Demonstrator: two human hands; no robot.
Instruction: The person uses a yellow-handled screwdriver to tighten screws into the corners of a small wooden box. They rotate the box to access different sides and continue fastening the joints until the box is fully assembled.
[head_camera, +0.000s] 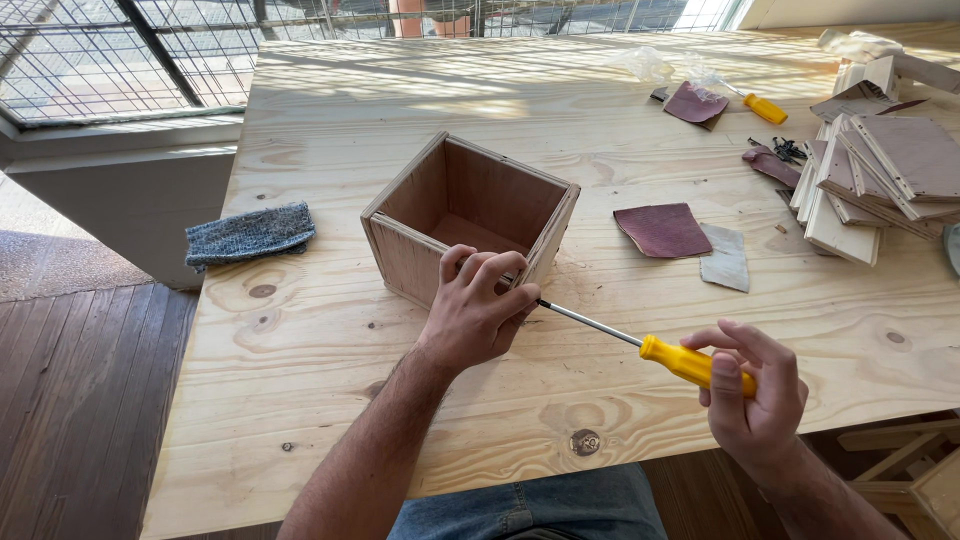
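An open wooden box (470, 215) stands on the pale wooden table (330, 330). My left hand (475, 310) rests against the box's near right corner, fingers curled around the tip end of a screwdriver shaft. My right hand (755, 395) grips the yellow handle of that screwdriver (640, 345), whose metal shaft points left and up at the box corner. The tip itself is hidden behind my left fingers.
A folded blue-grey cloth (250, 233) lies at the table's left edge. Sandpaper sheets (665, 230) lie right of the box. A stack of thin wooden panels (880, 180) fills the far right, with a second yellow screwdriver (765, 108) and dark screws (788, 150) nearby.
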